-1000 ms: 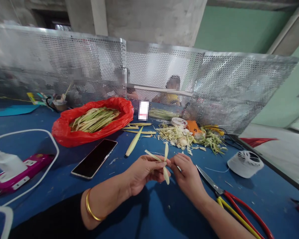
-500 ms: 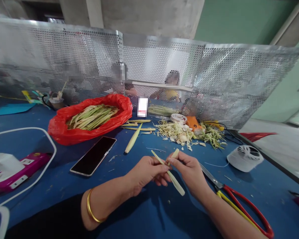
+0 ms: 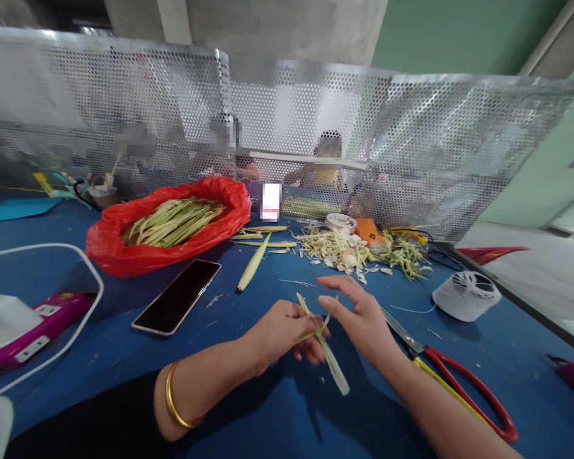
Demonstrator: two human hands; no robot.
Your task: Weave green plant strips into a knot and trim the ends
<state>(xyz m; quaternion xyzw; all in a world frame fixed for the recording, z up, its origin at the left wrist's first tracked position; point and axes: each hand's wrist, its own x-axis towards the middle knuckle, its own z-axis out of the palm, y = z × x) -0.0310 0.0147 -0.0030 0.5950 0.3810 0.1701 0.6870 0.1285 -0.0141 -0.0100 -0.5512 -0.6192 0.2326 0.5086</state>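
Perforated metal screen (image 3: 287, 115) runs across the back of this blue table (image 3: 124, 363), and the people behind it are hard to make out, just pixelated heads and a bit of yellow clothing (image 3: 328, 175) through the holes. Some white upright thing (image 3: 270, 203) in front of it is pixelated too, so no clue what it is. Power strip (image 3: 43, 331) gets cut off at the left edge, some purple object (image 3: 571, 376) at the right edge, and the right hand and forearm cover part of the scissors (image 3: 469, 371). As for the hands: left hand (image 3: 287, 331) has pale green leaf strips (image 3: 333, 366) pinched between thumb and fingers, crossed right at the fingertips, with one long end hanging down toward the table and the others sticking up and back toward the palm. Right hand (image 3: 358, 315) is just beside them, thumb and forefinger spread with a clear gap; a thin strip end pokes up by that thumb, but honestly can't tell if they're touching. Its other fingers are mostly hidden behind the hand. Pose-wise, both forearms angle in from the bottom and meet around the middle, left one with a black sleeve and gold bangle (image 3: 172, 398), right one bare.
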